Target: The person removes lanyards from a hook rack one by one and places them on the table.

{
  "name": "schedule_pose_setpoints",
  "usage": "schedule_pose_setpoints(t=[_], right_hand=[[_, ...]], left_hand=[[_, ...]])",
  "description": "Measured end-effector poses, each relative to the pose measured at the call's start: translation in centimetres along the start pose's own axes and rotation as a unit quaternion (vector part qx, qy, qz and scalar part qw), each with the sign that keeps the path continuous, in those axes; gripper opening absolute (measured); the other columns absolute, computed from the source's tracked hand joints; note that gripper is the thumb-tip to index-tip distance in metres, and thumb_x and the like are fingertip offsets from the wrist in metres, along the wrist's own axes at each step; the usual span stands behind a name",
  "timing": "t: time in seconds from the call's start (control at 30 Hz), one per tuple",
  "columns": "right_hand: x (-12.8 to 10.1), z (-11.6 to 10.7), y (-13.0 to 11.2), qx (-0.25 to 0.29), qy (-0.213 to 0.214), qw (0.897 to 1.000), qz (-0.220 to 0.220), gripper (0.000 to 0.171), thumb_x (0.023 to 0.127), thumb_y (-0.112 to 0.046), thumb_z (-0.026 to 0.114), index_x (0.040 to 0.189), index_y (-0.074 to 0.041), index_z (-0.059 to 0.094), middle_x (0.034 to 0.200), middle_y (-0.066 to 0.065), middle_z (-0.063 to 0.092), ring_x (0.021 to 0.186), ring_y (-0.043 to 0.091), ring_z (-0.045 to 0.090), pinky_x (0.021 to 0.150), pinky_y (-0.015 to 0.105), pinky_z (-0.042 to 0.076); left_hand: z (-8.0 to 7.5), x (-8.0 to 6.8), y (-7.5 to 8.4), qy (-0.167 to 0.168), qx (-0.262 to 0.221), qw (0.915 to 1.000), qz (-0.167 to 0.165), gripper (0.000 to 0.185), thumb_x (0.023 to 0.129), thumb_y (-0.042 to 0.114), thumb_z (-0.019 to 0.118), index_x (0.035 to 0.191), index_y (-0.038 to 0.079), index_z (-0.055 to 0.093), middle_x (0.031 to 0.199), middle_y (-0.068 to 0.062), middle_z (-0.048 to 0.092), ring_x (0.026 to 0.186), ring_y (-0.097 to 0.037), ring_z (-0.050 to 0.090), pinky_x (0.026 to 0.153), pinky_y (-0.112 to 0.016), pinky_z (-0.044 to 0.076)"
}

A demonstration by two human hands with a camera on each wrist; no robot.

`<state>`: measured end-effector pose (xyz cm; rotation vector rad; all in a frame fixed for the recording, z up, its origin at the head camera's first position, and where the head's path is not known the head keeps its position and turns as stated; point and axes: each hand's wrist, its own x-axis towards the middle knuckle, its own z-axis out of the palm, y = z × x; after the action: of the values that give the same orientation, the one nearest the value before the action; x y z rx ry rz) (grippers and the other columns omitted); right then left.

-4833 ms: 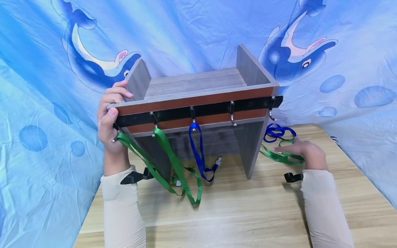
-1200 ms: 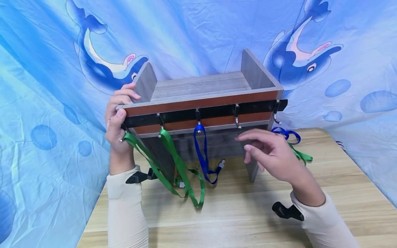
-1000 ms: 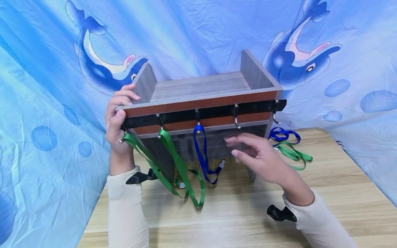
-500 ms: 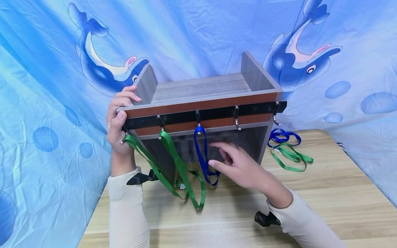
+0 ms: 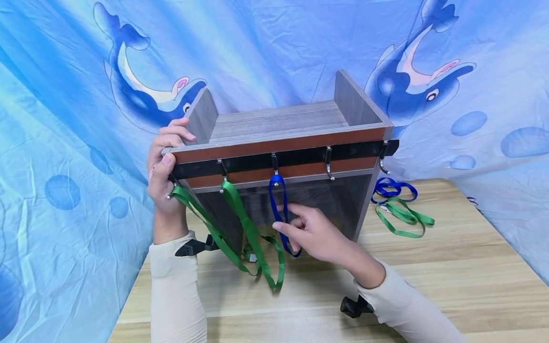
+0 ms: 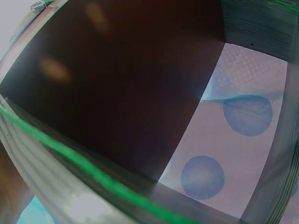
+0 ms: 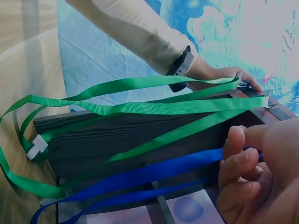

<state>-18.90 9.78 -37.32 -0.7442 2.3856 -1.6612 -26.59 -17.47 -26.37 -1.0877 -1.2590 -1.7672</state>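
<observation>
Left grip [image 5: 158, 166] clamped on the grey shelf [image 5: 274, 123], right grip [image 5: 316, 232] at the blue lanyard [image 7: 163, 166], pinch unclear

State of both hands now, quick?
Left hand: holding the shelf by its left corner.
Right hand: at the blue lanyard; can't tell whether it grips.

A wrinkled blue curtain [image 5: 274, 47] printed with cartoon dolphins [image 5: 388, 88] hangs behind a pale wood-grain surface [image 5: 467, 271] catching soft light.

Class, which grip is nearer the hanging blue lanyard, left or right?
Right. The right grip is at the hanging blue lanyard, overlapping its strap; the left grip holds the shelf by its left end, beside the leftmost green lanyard.
</observation>
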Motion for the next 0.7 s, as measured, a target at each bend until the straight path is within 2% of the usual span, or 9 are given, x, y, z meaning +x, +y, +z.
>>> schedule_pose_setpoints(t=[0.07, 0.13, 0.2, 0.27, 0.3, 0.37, 0.47, 0.57, 0.7], right_hand=[[0.1, 0.1, 0.0, 0.009, -0.007, 1.000, -0.007, 0.030, 0.111, -0.036, 0.053, 0.132, -0.016, 0.065, 0.060, 0.001, 0.061, 0.045, 0.014, 0.049, 0.044, 0.027, 0.038], [0.1, 0.1, -0.1, 0.013, -0.008, 1.000, -0.016, 0.030, 0.114, -0.031, 0.047, 0.126, -0.012, 0.068, 0.062, 0.001, 0.061, 0.043, 0.011, 0.047, 0.041, 0.026, 0.039], [0.0, 0.1, -0.2, 0.014, 0.000, 0.999, -0.031, 0.032, 0.115, -0.026, 0.043, 0.123, -0.009, 0.069, 0.065, 0.000, 0.063, 0.044, 0.012, 0.051, 0.042, 0.027, 0.045], [0.0, 0.1, -0.3, 0.007, 0.018, 0.998, -0.054, 0.034, 0.115, -0.024, 0.042, 0.110, -0.007, 0.071, 0.069, -0.001, 0.066, 0.048, 0.013, 0.057, 0.047, 0.027, 0.049], [-0.1, 0.0, -0.4, 0.008, 0.027, 0.997, -0.067, 0.033, 0.115, -0.023, 0.042, 0.109, -0.006, 0.070, 0.071, 0.000, 0.068, 0.049, 0.014, 0.059, 0.048, 0.027, 0.050], [-0.3, -0.1, -0.7, 0.014, 0.044, 0.995, -0.092, 0.032, 0.115, -0.019, 0.043, 0.110, -0.003, 0.070, 0.074, 0.002, 0.072, 0.052, 0.014, 0.063, 0.050, 0.027, 0.050], [-0.9, -0.5, -1.2, 0.019, 0.063, 0.990, -0.129, 0.029, 0.114, -0.013, 0.042, 0.118, 0.000, 0.067, 0.080, 0.006, 0.076, 0.058, 0.013, 0.068, 0.051, 0.027, 0.051], [-1.7, -1.1, -1.9, 0.002, 0.078, 0.984, -0.160, 0.028, 0.113, -0.010, 0.042, 0.122, -0.002, 0.067, 0.086, 0.007, 0.078, 0.063, 0.011, 0.070, 0.049, 0.026, 0.050], [-2.7, -2.0, -2.7, -0.022, 0.089, 0.977, -0.195, 0.029, 0.112, -0.005, 0.042, 0.123, -0.007, 0.069, 0.094, 0.006, 0.080, 0.075, 0.011, 0.074, 0.056, 0.026, 0.055]], left_hand=[[-0.1, 0.0, 0.0, -0.002, 0.000, 1.0000, -0.001, 0.028, 0.094, 0.022, 0.052, 0.082, -0.001, 0.061, 0.104, -0.009, 0.071, 0.133, -0.036, 0.051, 0.125, -0.049, 0.026], [-0.1, 0.0, -0.1, -0.003, 0.000, 1.0000, -0.002, 0.028, 0.094, 0.022, 0.052, 0.083, -0.001, 0.061, 0.104, -0.009, 0.071, 0.133, -0.036, 0.051, 0.125, -0.049, 0.026], [-0.1, 0.0, -0.1, -0.003, -0.001, 1.0000, -0.003, 0.028, 0.094, 0.023, 0.052, 0.083, -0.001, 0.061, 0.104, -0.009, 0.071, 0.134, -0.036, 0.050, 0.125, -0.049, 0.026], [-0.2, 0.0, 0.0, -0.002, -0.002, 1.0000, -0.004, 0.028, 0.094, 0.023, 0.053, 0.082, -0.001, 0.061, 0.104, -0.009, 0.071, 0.134, -0.036, 0.050, 0.125, -0.049, 0.026], [-0.2, 0.0, 0.0, -0.002, -0.002, 1.0000, -0.005, 0.028, 0.094, 0.023, 0.053, 0.082, -0.001, 0.061, 0.104, -0.009, 0.071, 0.134, -0.036, 0.050, 0.125, -0.049, 0.026], [-0.2, 0.0, 0.0, -0.002, -0.006, 1.0000, -0.006, 0.028, 0.094, 0.023, 0.053, 0.082, -0.001, 0.061, 0.104, -0.009, 0.071, 0.134, -0.036, 0.050, 0.125, -0.048, 0.026], [-0.2, 0.0, 0.1, 0.000, -0.008, 1.0000, -0.006, 0.028, 0.094, 0.022, 0.052, 0.082, -0.001, 0.061, 0.104, -0.010, 0.071, 0.134, -0.037, 0.050, 0.125, -0.048, 0.026], [-0.2, -0.1, 0.1, 0.001, -0.006, 1.0000, -0.006, 0.028, 0.094, 0.022, 0.052, 0.083, -0.002, 0.061, 0.104, -0.010, 0.071, 0.134, -0.037, 0.050, 0.125, -0.048, 0.027], [-0.2, -0.1, 0.0, -0.004, -0.002, 1.0000, -0.007, 0.028, 0.095, 0.022, 0.051, 0.083, -0.001, 0.062, 0.104, -0.009, 0.071, 0.134, -0.036, 0.050, 0.125, -0.048, 0.026]])
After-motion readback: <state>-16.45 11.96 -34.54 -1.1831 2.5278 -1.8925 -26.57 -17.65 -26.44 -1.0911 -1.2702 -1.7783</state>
